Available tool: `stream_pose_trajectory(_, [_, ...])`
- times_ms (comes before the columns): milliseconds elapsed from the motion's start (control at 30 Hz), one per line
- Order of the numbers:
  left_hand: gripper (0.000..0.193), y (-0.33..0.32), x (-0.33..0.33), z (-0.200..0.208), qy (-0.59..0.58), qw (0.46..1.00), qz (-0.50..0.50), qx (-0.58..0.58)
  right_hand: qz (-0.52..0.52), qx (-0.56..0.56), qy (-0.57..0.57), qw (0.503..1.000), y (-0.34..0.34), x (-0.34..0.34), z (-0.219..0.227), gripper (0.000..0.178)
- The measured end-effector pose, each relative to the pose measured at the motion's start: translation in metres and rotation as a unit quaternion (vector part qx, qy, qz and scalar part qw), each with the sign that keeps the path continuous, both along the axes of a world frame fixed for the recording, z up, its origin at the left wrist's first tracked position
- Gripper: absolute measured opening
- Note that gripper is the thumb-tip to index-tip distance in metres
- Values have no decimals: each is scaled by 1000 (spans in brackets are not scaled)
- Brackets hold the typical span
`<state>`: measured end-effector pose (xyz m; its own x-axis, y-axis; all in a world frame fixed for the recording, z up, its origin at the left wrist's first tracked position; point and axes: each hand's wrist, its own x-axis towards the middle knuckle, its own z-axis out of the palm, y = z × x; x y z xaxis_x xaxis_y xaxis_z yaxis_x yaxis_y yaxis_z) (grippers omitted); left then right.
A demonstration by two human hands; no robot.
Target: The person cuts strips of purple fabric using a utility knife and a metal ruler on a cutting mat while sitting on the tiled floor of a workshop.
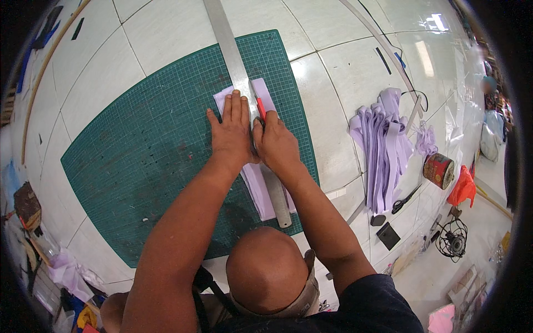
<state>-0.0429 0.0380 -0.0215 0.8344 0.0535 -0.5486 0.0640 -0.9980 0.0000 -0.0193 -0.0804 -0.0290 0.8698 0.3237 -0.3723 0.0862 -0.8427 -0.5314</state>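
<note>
On the green cutting mat (139, 166), layered lilac cloth (260, 194) lies beneath a long metal ruler (229, 41). The left hand (233, 132) rests open and flat over the ruler; the right hand (277, 143) grips what looks like a red cutter (261, 105) beside it. I'd press evenly, tuck fingertips clear and run it snugly along the edge.
</note>
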Motion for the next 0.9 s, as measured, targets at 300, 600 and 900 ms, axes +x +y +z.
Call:
stream_pose_trajectory(300, [142, -7, 1, -5, -1, 1000, -10, 13, 9, -38, 69, 997, 7, 15, 14, 32])
stream_pose_trajectory(600, [149, 1, 0, 4, -11, 1000, 12, -11, 11, -101, 195, 976, -65, -73, 38, 33])
stream_pose_trajectory(900, [151, -5, 5, 6, 21, 1000, 16, -9, -2, -159, 287, 945, -190, -223, 58, 30])
